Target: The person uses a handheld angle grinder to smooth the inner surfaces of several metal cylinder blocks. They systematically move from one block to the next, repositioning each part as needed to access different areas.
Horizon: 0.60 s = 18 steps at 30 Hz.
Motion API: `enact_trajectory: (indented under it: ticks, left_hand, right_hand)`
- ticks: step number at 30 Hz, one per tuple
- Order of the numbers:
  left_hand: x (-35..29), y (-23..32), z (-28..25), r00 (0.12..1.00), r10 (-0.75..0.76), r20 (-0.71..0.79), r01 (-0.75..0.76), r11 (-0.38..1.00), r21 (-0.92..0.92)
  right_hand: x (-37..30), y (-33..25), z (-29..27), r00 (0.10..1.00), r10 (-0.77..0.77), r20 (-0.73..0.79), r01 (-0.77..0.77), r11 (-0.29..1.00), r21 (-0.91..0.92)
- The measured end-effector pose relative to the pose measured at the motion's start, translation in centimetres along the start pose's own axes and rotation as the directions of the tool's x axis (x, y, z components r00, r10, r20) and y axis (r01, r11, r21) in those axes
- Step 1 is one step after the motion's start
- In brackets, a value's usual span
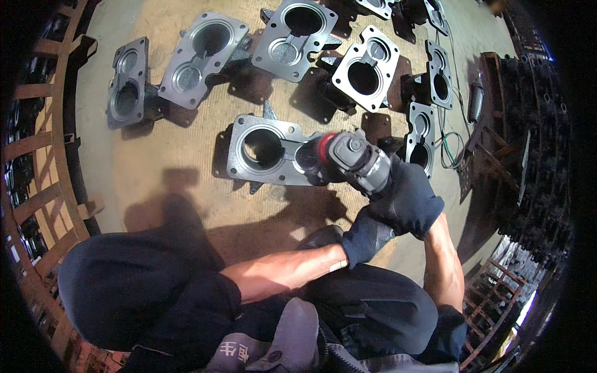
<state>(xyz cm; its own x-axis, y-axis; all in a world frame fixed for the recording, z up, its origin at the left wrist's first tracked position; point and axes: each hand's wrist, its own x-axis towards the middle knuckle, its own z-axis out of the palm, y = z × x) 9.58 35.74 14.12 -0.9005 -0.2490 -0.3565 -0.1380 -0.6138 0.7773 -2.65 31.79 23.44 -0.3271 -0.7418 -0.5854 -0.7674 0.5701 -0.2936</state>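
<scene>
Grinding is underway: grinder [353,158] is gripped by both gloved hands, left [367,237], right [407,198], at nearest casting [268,149]; castings beyond it look untouched.

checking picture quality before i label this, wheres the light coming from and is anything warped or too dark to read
Head view: hard light from the upper side throws sharp shadows toward the person, under each metal casting and beside the knees. Fisheye bends the rack at left and blackens the corners. Racks at right are too dark to read. The grinder in the gloved right hand and left hand is sharp.
</scene>
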Motion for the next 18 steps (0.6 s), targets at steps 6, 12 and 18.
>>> enact_trajectory:
  ticks: [6,12,18]
  left_hand:
    - [1.6,-5.2,1.2,0.997,-0.018,0.081,0.062,0.802,-0.594]
    - [-0.1,-2.5,1.3,0.991,0.132,0.032,-0.133,0.991,0.025]
    - [1.3,-4.6,0.6,0.998,0.055,0.004,-0.040,0.772,-0.634]
  right_hand:
    - [0.2,-0.6,-0.4,1.000,-0.011,0.017,0.011,1.000,-0.007]
    - [-1.3,0.9,0.1,1.000,0.008,0.005,-0.008,0.999,0.034]
    - [0.8,-1.3,-0.4,0.999,-0.043,-0.015,0.043,0.999,0.024]
